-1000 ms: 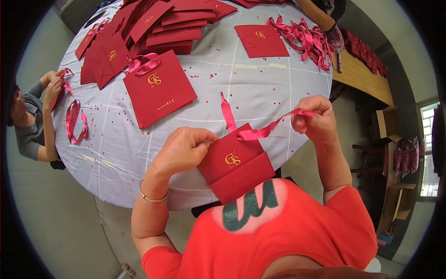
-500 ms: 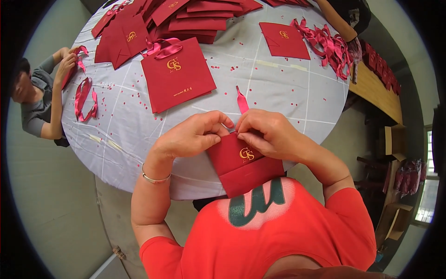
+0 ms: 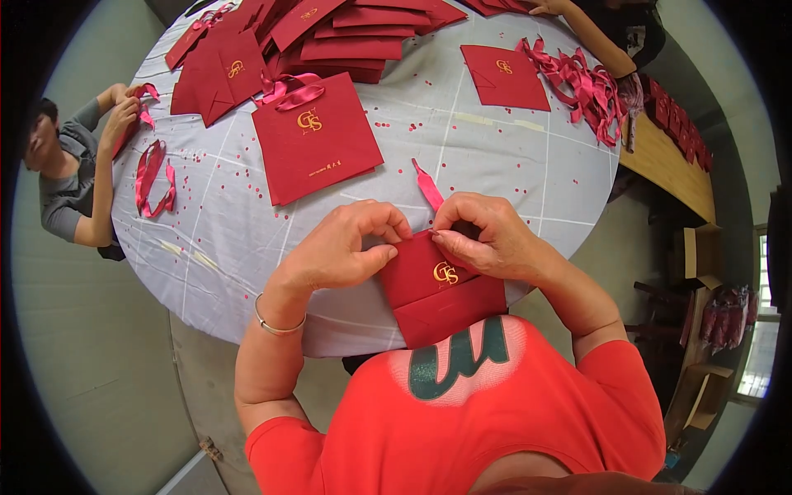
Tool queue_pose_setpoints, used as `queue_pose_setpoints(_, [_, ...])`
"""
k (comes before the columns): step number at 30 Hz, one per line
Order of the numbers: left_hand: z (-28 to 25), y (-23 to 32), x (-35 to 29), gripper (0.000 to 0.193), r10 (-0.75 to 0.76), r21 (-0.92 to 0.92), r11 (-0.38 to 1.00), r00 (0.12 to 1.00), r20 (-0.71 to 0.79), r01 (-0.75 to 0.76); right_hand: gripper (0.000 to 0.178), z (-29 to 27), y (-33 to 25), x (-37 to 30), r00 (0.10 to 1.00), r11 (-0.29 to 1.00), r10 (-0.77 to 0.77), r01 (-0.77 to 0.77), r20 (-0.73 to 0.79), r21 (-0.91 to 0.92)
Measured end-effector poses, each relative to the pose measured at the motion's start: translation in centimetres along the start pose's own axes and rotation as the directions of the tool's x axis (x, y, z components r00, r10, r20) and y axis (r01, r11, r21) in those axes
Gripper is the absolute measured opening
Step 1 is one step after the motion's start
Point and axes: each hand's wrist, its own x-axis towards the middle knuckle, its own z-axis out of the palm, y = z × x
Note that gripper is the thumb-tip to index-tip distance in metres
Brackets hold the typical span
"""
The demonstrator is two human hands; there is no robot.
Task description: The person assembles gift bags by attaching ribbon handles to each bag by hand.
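A small dark red paper gift bag with a gold emblem lies in front of me, its lower end by my shirt. My left hand is at its upper left corner, curled fingertips on the top edge and the thumb by the side edge. At that top edge my right hand pinches thumb and forefinger together, apparently on the pink ribbon's end. The ribbon's other part sticks out beyond the right hand onto the table. What lies between the right fingertips is mostly hidden.
A bag with ribbon handles lies ahead, beside a heap of red bags. At the far right are a flat bag and tangled ribbons. Co-workers sit left and far right. Red confetti dots the white tablecloth.
The bag has shifted slightly right. My left thumb and fingers have spread a little apart, and the right fingertips have moved right along the top edge. The ribbon has tilted further left.
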Motion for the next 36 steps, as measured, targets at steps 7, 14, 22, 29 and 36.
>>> queue_pose_setpoints(7, [0.1, -0.6, -0.5, 0.012, -0.07, -0.082, 0.994, 0.997, -0.007, 0.07, 0.01, 0.4, 0.2, -0.3, 0.998, 0.999, -0.04, 0.041, -0.05, 0.019])
queue_pose_setpoints(14, [0.1, 0.5, -0.1, 0.014, -0.279, -0.466, 0.777, 0.895, 0.349, 0.424, 0.012, 0.7, 0.6, -0.5, 0.995, 0.991, 0.086, -0.08, -0.046, 0.111])
queue_pose_setpoints(22, [0.2, -0.5, -0.1, 0.012, -0.154, -0.576, 0.725, 0.903, 0.4, 0.379, 0.012, 0.8, 1.0, -0.1, 0.973, 0.914, 0.231, -0.22, 0.006, 0.34])
queue_pose_setpoints(29, [0.4, 0.0, -0.1, 0.008, -0.22, -0.537, 0.762, 0.925, 0.31, 0.361, 0.004, -0.7, 1.0, 0.0, 0.945, 0.74, 0.311, -0.307, 0.101, 0.598])
queue_pose_setpoints(36, [1.0, 0.4, 0.0, 0.01, -0.279, -0.433, 0.831, 0.935, 0.219, 0.349, 0.008, -1.1, -0.7, -1.0, 0.98, 0.874, 0.191, -0.145, -0.053, 0.465])
